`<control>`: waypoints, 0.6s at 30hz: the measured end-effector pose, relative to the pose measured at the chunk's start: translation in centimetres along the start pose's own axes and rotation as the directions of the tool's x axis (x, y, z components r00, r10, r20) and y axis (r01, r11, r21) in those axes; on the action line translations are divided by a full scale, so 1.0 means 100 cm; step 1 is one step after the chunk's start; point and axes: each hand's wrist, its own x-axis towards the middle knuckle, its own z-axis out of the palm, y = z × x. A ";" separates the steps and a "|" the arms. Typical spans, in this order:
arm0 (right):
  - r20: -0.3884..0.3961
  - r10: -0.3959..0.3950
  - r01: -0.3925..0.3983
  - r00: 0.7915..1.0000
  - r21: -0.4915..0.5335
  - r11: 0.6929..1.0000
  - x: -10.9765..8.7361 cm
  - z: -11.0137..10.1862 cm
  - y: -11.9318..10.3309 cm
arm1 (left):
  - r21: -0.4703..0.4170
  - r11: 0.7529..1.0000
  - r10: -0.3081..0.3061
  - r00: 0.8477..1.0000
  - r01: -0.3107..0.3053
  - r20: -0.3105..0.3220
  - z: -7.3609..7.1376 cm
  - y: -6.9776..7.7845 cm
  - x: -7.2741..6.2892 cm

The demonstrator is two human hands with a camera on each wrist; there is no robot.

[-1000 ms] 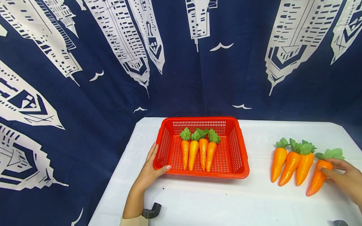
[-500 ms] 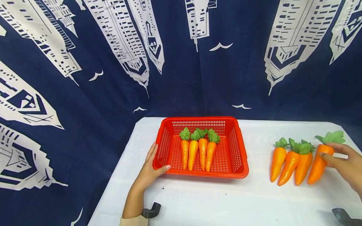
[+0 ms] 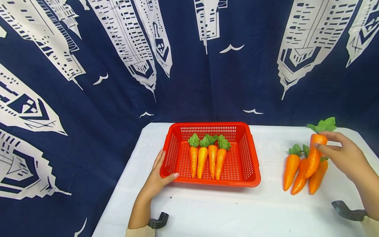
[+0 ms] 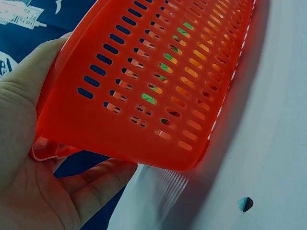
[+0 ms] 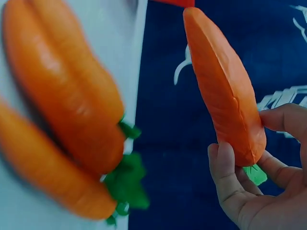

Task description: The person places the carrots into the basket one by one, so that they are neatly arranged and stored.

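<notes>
Carrot, plump, orange and tapering, with a green leafy top, is held raised above the right part of the white-covered bench, tip slanting down; the fingers of the right hand are clamped on its thick end. Below lie three similar orange carrots side by side. Well apart to their left stands a red, perforated rectangular basket, holding four slimmer orange carrots in a row. Straight fingers of the left hand touch its left side, thumb spread away onto the near rim. Behind hangs navy cloth with white buildings.
</notes>
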 end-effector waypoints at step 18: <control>0.080 -0.171 0.165 0.982 0.082 0.983 0.014 0.019 -0.094 | -0.029 1.000 -0.004 1.000 0.004 -0.001 0.001 0.002 0.000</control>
